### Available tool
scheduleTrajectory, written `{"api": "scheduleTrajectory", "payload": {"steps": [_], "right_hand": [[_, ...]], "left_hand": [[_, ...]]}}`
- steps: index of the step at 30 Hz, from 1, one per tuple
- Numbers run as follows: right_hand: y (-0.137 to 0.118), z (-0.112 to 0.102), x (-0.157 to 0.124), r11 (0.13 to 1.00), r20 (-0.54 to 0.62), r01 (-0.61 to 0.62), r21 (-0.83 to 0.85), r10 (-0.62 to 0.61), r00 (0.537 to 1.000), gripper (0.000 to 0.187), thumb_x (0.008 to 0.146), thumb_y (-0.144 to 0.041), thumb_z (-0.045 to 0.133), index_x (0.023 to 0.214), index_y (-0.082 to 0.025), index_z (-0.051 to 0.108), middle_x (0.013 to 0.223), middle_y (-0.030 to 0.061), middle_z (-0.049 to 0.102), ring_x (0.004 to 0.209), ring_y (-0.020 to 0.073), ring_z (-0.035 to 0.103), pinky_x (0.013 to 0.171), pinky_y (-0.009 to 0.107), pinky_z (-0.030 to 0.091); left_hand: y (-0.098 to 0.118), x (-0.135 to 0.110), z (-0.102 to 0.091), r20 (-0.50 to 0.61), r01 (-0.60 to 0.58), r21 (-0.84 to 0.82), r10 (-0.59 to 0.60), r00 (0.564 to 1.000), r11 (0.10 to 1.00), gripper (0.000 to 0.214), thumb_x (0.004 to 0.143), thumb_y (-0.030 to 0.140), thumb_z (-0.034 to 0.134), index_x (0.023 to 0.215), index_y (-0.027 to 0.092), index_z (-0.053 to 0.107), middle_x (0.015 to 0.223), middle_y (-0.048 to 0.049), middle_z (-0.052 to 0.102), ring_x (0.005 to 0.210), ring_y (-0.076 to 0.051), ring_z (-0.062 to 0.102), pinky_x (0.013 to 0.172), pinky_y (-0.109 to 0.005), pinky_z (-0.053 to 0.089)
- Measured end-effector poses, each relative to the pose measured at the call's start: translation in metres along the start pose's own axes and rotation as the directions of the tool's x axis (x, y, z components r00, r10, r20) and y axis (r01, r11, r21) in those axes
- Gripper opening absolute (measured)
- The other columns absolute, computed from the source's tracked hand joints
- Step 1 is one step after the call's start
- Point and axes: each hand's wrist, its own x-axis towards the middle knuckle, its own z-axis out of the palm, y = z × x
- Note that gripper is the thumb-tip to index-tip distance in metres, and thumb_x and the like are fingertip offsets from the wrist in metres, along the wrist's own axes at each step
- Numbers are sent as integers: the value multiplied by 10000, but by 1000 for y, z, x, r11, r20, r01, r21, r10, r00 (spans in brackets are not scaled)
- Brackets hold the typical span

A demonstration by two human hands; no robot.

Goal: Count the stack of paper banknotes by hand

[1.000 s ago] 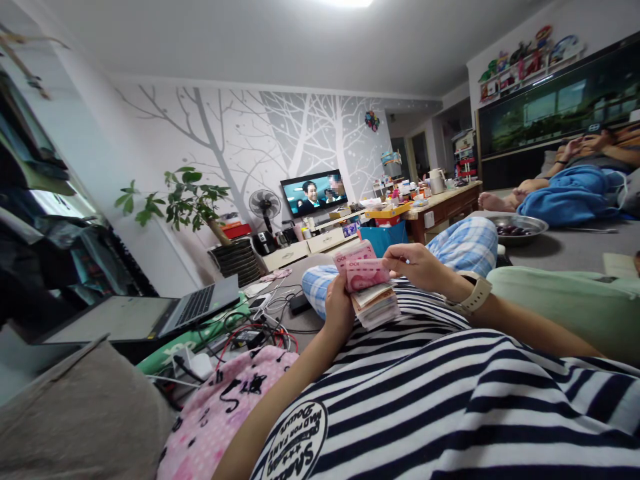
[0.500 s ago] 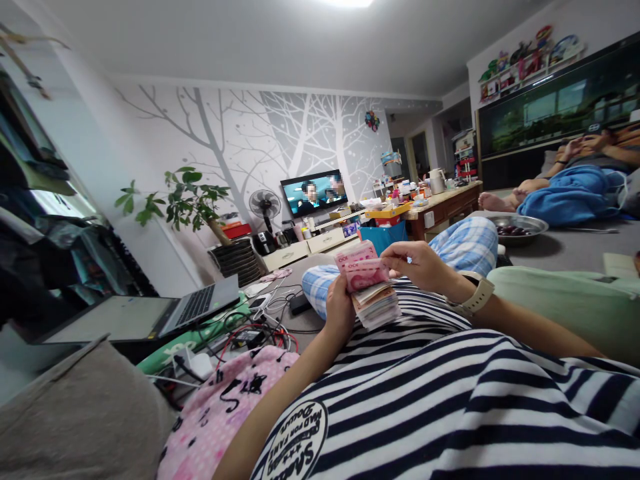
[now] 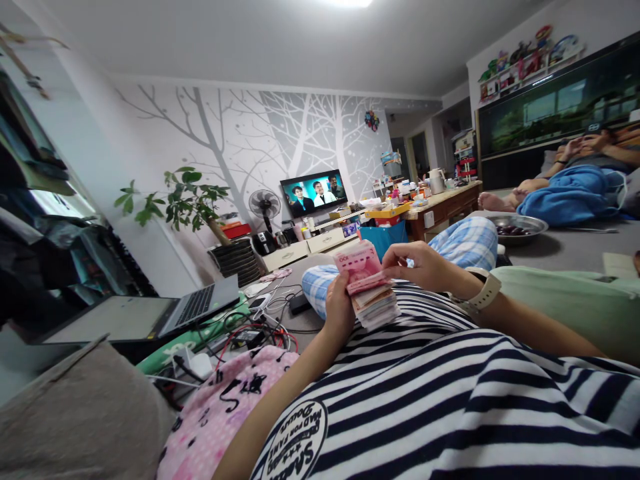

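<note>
A thick wad of banknotes (image 3: pixel 375 315) is gripped in my left hand (image 3: pixel 341 308), its thumb pressed along the near edge. A pink 100 note (image 3: pixel 357 259) stands up at the far side of the wad. Another pink note (image 3: pixel 365 283) is bent down toward me over the rest. My right hand (image 3: pixel 419 264) has thumb and fingers pinched at that folded note's right edge. A pale watch (image 3: pixel 484 293) is on my right wrist. The wad is just above my striped shirt (image 3: pixel 430 387).
An open laptop (image 3: pixel 200 307) and tangled cables (image 3: pixel 270 327) lie to the left. A metal bowl of dark fruit (image 3: pixel 535 227) sits at the right, near another person's feet and a blue blanket (image 3: pixel 565 197). A cluttered wooden table (image 3: pixel 445 203) stands farther back.
The front pink note, upright before, is now folded down toward me, uncovering more of the note behind it. My right hand has moved slightly down with its edge.
</note>
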Motion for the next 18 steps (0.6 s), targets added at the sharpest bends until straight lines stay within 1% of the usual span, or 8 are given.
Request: {"api": "scheduleTrajectory", "payload": {"steps": [3,6,8,12,15,18], "right_hand": [[1,-4,0,999,105,-17,43,12,994,176,856,-311,644,802,-144,655,721,8,626,631,106,483,591,236,375],[1,-8,-1,995,187,-52,84,36,982,183,863,-316,630,815,-141,659,742,15,636,658,113,504,606,240,386],[1,-9,-1,992,214,-72,100,49,976,191,866,-324,622,827,-141,662,763,22,646,676,120,520,620,245,397],[1,-11,-1,990,246,-95,104,67,967,198,859,-339,627,844,-146,666,800,31,656,714,133,544,652,258,414],[-1,-12,-1,987,292,-112,114,74,954,204,861,-345,623,846,-147,669,801,31,654,719,134,546,656,260,416],[-1,-14,-1,980,356,-124,154,62,933,238,873,-369,603,841,-142,671,801,37,656,722,135,551,661,265,420]], "left_hand": [[9,-2,4,-31,123,-167,-130,991,978,233,837,222,531,641,180,649,688,-63,642,881,-234,607,855,-342,480],[9,-1,8,-6,202,-292,-213,977,935,222,823,220,546,629,173,642,657,-43,635,829,-214,618,815,-324,494],[6,1,10,15,235,-375,-248,969,897,214,818,224,541,638,166,642,634,-32,632,781,-201,626,782,-314,503],[-1,3,12,70,260,-472,-259,963,842,187,795,244,555,665,157,657,614,-26,639,758,-193,648,759,-298,515],[-6,4,12,103,259,-525,-241,965,811,155,738,296,629,684,154,658,636,-32,661,786,-211,671,767,-314,528],[-11,5,11,166,282,-585,-228,959,760,184,678,327,696,748,159,664,701,-39,695,817,-234,689,782,-348,544]]}}
